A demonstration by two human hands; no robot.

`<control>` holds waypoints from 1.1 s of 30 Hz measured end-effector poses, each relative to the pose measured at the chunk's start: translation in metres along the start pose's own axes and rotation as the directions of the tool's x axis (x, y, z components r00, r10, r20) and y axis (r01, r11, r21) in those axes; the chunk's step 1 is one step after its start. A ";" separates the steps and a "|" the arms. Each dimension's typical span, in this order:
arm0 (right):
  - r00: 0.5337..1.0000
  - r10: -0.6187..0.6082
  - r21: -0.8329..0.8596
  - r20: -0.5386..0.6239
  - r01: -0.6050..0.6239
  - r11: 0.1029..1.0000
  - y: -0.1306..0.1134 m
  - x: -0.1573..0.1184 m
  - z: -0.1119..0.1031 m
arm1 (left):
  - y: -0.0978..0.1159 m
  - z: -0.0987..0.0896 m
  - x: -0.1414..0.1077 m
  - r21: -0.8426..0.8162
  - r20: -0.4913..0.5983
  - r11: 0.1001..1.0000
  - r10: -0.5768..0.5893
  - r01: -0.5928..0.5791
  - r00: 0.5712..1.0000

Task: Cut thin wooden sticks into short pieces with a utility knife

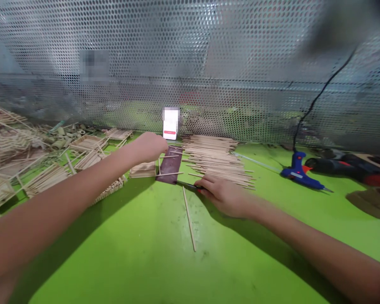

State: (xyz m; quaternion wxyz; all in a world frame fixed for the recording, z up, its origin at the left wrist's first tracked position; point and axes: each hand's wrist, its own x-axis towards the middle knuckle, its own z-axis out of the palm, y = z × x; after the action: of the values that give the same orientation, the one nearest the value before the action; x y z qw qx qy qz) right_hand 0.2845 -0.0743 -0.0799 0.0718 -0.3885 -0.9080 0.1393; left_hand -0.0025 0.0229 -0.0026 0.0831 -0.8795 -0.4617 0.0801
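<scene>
Right hand grips a tool beside a dark board

The right hand's [221, 194] fingers are clamped on the dark tool [190, 185], its tip by the near edge of the board [171, 165]. The left hand [150, 146] is at the board's far end, its fingertips too hidden to tell whether together or apart. Thin sticks [172, 174] lie across the board. Around it are a loose stick [189, 219], a stick pile [215, 158], a phone [170, 123] and, farther right, a blue glue gun [299, 172].

Matt wooden sticks [213, 158], smooth glossy tabletop [139, 253], shiny metal screen [177, 46], plastic glue gun [299, 173]
</scene>
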 end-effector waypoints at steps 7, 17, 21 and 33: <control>0.996 -0.027 0.031 -0.090 0.030 0.999 0.004 0.003 0.015 | 0.003 -0.005 0.002 0.009 -0.073 1.000 0.020 -0.020 0.997; 0.987 -0.043 0.012 -0.153 0.046 0.999 0.002 0.006 0.020 | -0.016 -0.021 0.013 0.047 -0.075 0.986 -0.156 0.160 0.985; 0.988 -0.035 0.018 -0.149 0.039 0.999 0.002 0.006 0.021 | -0.026 -0.010 0.021 0.071 -0.035 0.974 -0.211 0.213 0.977; 0.987 -0.039 0.025 -0.158 0.043 0.999 0.001 0.005 0.021 | -0.085 0.009 0.007 0.129 -0.039 0.950 -0.282 0.284 0.959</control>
State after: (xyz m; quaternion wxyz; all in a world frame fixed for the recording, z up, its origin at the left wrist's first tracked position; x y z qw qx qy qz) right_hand 0.2765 -0.0745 -0.0999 0.1515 -0.3784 -0.9053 0.1194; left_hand -0.0681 0.0770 0.0065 0.1571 -0.7975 -0.5757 0.0890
